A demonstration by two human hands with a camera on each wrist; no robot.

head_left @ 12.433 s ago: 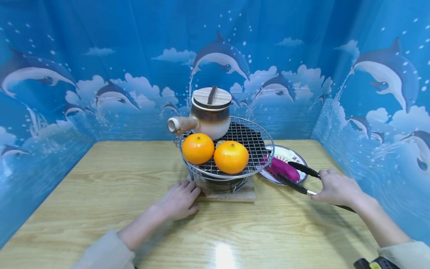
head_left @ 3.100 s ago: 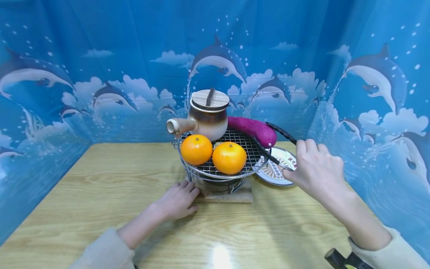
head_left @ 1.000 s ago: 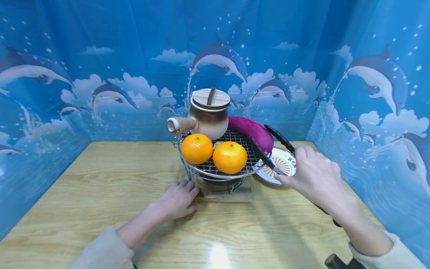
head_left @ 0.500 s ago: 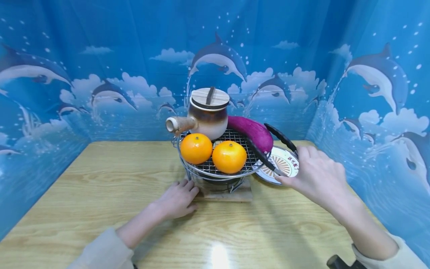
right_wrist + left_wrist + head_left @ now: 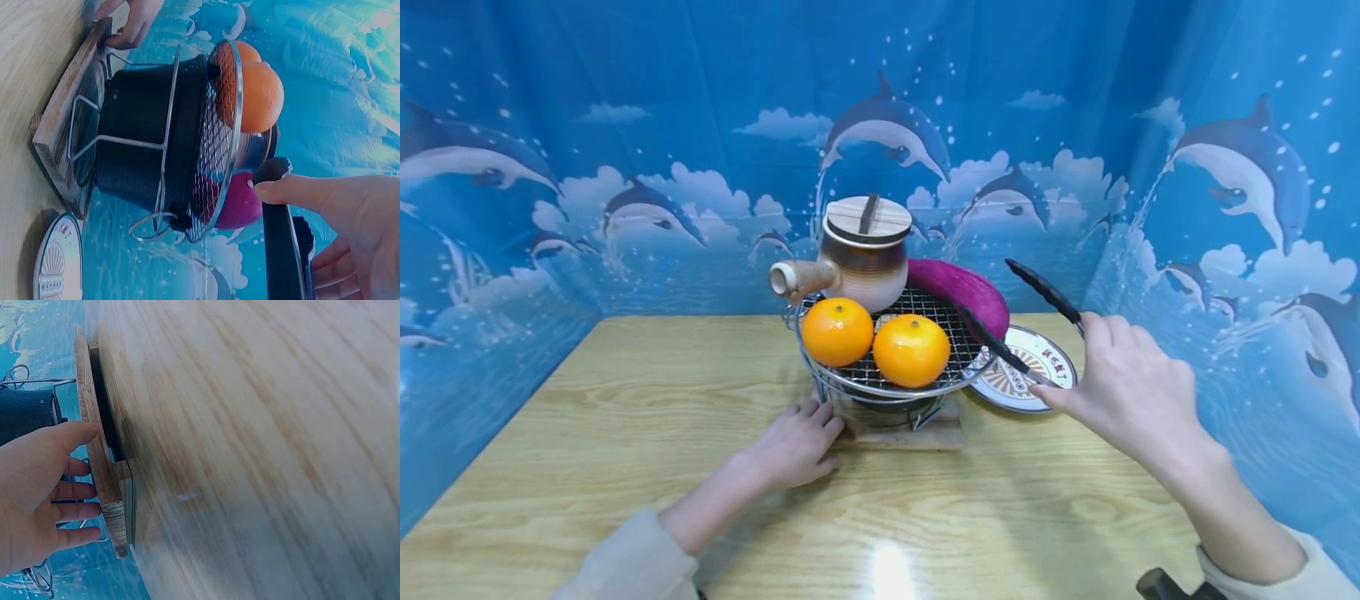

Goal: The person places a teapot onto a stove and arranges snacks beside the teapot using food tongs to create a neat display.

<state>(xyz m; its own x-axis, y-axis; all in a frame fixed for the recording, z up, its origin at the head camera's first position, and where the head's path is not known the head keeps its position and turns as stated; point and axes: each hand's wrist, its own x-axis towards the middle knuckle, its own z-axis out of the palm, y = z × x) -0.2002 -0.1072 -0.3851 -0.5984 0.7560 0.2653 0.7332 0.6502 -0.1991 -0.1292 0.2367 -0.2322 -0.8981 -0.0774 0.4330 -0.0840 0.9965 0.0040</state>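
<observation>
My right hand (image 5: 1127, 383) grips black-tipped tongs (image 5: 1043, 287), their arms spread wide. One arm of the tongs lies over the grill's near right edge, beside a purple eggplant (image 5: 958, 287); the other stands in the air to the right. The eggplant rests on the round wire grate (image 5: 964, 354), just right of the lidded clay pot (image 5: 867, 271). My left hand (image 5: 797, 446) is at the left end of the wooden board (image 5: 917, 437) under the grill. In the left wrist view, its fingertips touch the board (image 5: 103, 469), thumb and fingers extended.
Two orange mandarins (image 5: 838, 332) sit at the front of the grate, before the pot, whose side handle (image 5: 801, 277) sticks out leftward. A white patterned plate (image 5: 1051, 367) lies right of the grill, partly under its rim. A blue dolphin curtain (image 5: 715, 100) encloses the wooden table (image 5: 647, 400).
Earlier, the tongs carried the eggplant from the plate onto the grate. In the last half second they have opened, released it and shifted right. My left hand has stayed put.
</observation>
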